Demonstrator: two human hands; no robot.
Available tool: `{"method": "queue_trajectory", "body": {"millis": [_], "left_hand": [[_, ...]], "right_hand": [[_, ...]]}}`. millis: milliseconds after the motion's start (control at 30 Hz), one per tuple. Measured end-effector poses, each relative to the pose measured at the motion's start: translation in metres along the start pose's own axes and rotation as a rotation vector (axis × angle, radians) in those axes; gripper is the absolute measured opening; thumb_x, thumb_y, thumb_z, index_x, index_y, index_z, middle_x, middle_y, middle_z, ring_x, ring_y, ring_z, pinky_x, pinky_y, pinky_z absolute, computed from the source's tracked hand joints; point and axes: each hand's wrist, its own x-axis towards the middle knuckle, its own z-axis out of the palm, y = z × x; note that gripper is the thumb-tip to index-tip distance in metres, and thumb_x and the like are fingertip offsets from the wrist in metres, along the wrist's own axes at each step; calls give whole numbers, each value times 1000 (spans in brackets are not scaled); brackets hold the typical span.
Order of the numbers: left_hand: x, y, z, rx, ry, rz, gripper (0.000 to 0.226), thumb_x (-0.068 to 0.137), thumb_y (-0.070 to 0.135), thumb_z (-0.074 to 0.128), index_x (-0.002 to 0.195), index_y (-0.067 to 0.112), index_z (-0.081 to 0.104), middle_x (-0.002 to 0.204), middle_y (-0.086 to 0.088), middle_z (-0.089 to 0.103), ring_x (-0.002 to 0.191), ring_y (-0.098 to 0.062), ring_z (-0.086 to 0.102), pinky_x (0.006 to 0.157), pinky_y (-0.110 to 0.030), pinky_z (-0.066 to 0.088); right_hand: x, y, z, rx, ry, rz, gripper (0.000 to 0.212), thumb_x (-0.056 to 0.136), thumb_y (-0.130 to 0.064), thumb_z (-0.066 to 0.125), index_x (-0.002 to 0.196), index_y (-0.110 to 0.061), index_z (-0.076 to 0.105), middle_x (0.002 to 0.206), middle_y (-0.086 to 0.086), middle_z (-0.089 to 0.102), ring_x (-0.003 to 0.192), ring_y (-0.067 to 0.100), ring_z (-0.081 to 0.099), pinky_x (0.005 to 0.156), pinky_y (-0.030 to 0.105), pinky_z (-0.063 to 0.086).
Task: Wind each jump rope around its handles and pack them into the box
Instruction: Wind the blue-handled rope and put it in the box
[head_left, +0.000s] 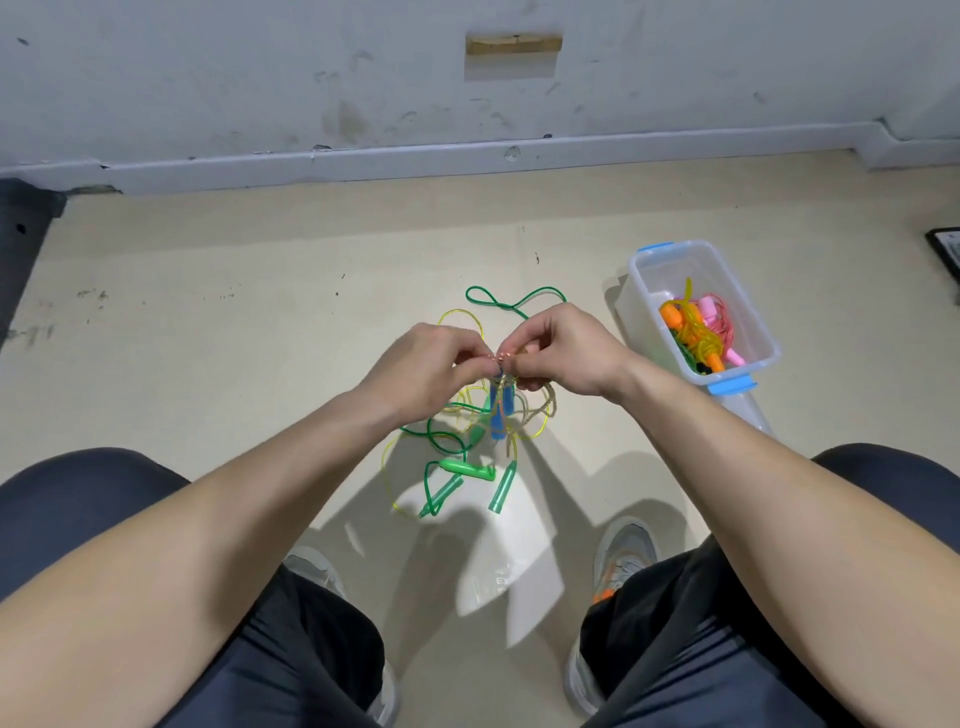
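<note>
Head view: left hand (431, 364) and right hand (566, 353) both hold a narrow pinch grip on a pale glittery cord (540, 415), just above the blue handles (501, 410). The handles hang together, roughly upright, under the fingers and over the pile on the floor (260, 312). Can't tell which fingers actually close on the cord, because they overlap. The box (636, 270) sits on the floor near the right hand, lid off, with orange and pink ropes inside.

Risks, as a judgement:
- Loose loops of the cord cross the green ropes (467, 470) and the yellow cord (457, 314) below, so pulling tight likely drags or knots them in.
- The pinch is small, so a slip lets the wraps spring off.
- The handles dangle free and may twist apart mid-wind.

Writing: none readable. No brand or label visible on the box or handles.
</note>
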Motion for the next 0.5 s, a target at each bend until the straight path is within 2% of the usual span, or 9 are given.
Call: {"method": "queue_trajectory", "body": {"millis": [67,133,267,367,433,500], "left_hand": [[-1,0,-4,-18,76,2,19,95,35,66,87,20,75,75,6,70,78,-18,64,77,-39,50],[0,-2,-10,-9,164,-85,17,95,36,65,85,26,75,73,7,69,78,-19,64,71,-34,50],[3,-15,-19,156,374,-402,21,98,45,55,97,33,71,94,2,72,98,-29,63,74,-35,47],[4,-23,-26,316,327,-557,25,103,42,49,111,29,69,111,-5,69,108,-33,60,77,-34,39],[4,-26,-25,321,219,-484,34,102,42,49,130,27,61,130,-5,64,124,-31,53,91,-38,44],[2,-17,-20,197,136,-237,47,98,46,56,142,27,52,141,3,58,135,-24,46,107,-39,40]], "right_hand": [[-1,0,0,5,-7,-7,5,84,-9,77,88,-5,77,59,9,67,61,21,62,64,30,51],[-1,-1,-2,15,4,4,7,84,-6,77,91,-3,77,57,2,66,58,18,62,61,24,51],[1,2,-7,-60,53,30,6,83,-6,77,89,-6,77,52,-4,64,49,6,59,55,17,46],[1,5,-7,-99,70,43,6,82,-6,74,85,-9,77,59,5,69,57,13,63,62,30,53],[1,4,-6,-77,59,37,6,82,-4,74,86,-7,76,61,8,69,61,18,65,67,31,56],[2,1,-3,-34,35,25,4,83,-3,75,86,-5,77,59,5,67,59,19,65,67,32,57]]}}
